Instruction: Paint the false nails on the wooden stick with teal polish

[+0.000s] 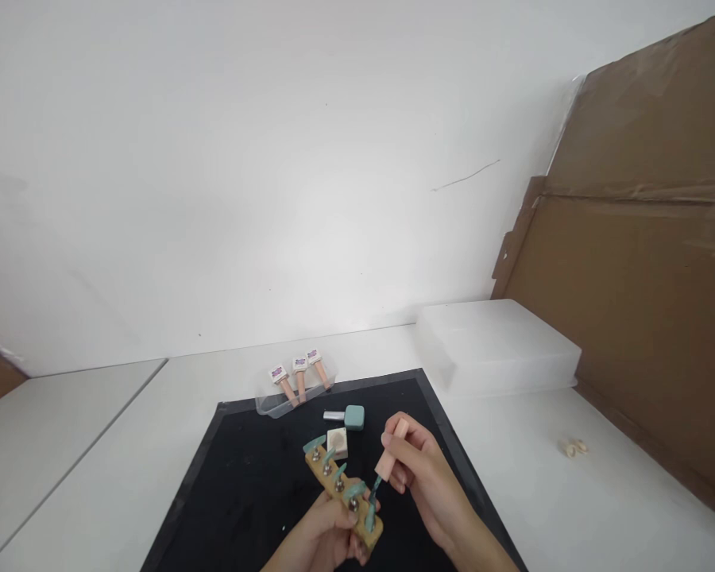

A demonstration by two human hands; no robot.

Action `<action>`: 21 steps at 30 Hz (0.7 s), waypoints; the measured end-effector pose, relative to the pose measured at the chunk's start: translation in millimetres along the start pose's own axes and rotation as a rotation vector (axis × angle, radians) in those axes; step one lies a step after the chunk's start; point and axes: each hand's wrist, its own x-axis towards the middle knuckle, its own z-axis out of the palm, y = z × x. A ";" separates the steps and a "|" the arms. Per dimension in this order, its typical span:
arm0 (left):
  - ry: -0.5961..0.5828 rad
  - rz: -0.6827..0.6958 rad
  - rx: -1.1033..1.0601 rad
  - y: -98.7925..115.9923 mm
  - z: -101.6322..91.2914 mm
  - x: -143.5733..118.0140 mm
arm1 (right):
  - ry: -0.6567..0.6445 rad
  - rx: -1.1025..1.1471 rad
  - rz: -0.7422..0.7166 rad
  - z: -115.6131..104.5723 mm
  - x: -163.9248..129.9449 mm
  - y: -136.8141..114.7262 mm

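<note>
My left hand [327,534] grips a yellowish nail-tip stand [317,472] at its near end. Several green false nails [341,471] stick up from it on small metal posts. Between the fingers of my right hand [422,469] is a nail polish brush [392,453] with a pale pink handle. Its dark green bristle end points down at the nearest false nail [370,517] and appears to touch it. Just beyond the stand is a small white square bottle [337,442]. Behind that lies a green nail polish bottle [354,417] with a silver cap, on its side.
A clear tray [274,407] holding three pink-handled bottles [299,365] sits behind the black mat [232,469]. To the right are a white translucent box [500,349], small beige rings [573,447] and a brown cardboard panel [643,278]. A white wall [274,175] rises behind.
</note>
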 end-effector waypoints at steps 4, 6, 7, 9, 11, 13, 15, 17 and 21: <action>-0.014 -0.011 0.013 -0.5 -2.3 0.9 | 0.016 0.033 -0.021 -1.8 0.7 2.6; -0.007 -0.009 0.023 -0.2 -2.3 0.8 | 0.001 0.043 -0.016 -1.7 0.6 2.7; 0.002 -0.007 0.024 0.0 -2.1 0.6 | -0.010 0.045 -0.014 -1.3 0.3 2.5; 0.018 -0.003 0.018 0.4 -1.2 -0.1 | -0.033 0.039 -0.007 -0.1 -0.6 1.4; 0.034 -0.004 0.002 0.9 0.0 -1.0 | -0.050 0.024 0.002 1.2 -1.7 0.2; 0.054 -0.003 -0.022 1.4 1.3 -1.8 | -0.062 0.011 0.011 2.1 -2.7 -0.7; 0.073 0.002 -0.037 2.2 3.0 -2.4 | -0.071 0.001 0.016 2.6 -3.4 -1.1; 0.071 0.004 -0.034 3.5 4.9 -2.8 | -0.074 -0.006 0.012 2.9 -3.7 -0.9; 0.056 -0.010 -0.020 7.0 8.5 -3.5 | -0.080 -0.018 0.008 3.2 -3.3 -0.2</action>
